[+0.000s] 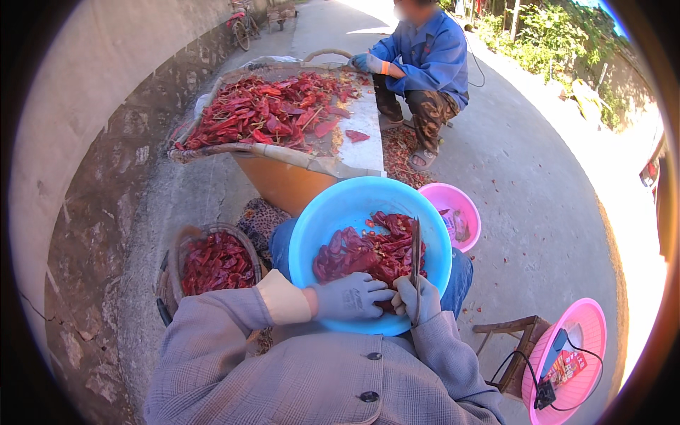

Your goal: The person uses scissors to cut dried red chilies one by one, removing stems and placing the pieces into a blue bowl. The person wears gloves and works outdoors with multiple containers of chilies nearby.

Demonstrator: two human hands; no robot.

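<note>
A light blue plastic basin (pixel 311 223) rests on my lap, holding dried red chili peppers (pixel 366 249). My left hand (pixel 350 297), in a grey glove, lies on the peppers near the basin's lower edge; its fingertips reach toward my right hand. My right hand (pixel 417 300), also gloved, is closed around a pair of long dark metal scissors (pixel 416 244), whose blades point away from me over the peppers. Their handles are mostly hidden by the hand. What lies under the fingertips of both hands cannot be made out.
A woven tray (pixel 212 151) heaped with chilies lies ahead beside a crouching person in blue (pixel 433 58). A basket of chilies (pixel 258 265) stands at left, a pink basin (pixel 475 212) beyond my right knee. At lower right are a wooden stool (pixel 523 350) and a pink plastic basket (pixel 589 319).
</note>
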